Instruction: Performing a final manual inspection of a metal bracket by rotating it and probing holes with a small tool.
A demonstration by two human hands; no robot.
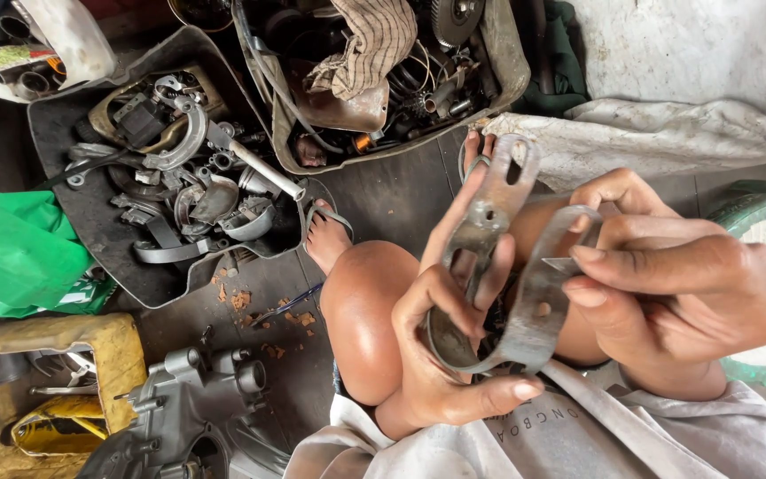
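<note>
Bare dark floor (392, 191) between the far trays opens a narrow lane. The left parts tray (90, 231) and, near left, what looks like an engine casing (192, 404) crowd it.

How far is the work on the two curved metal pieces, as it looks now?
Done: nothing shows finished. In hand: the left hand holds a curved metal shoe, the right hand a second curved shoe, their lower ends meeting. Left: similar parts lie loose in the black tray, beside the grey engine casing.
</note>
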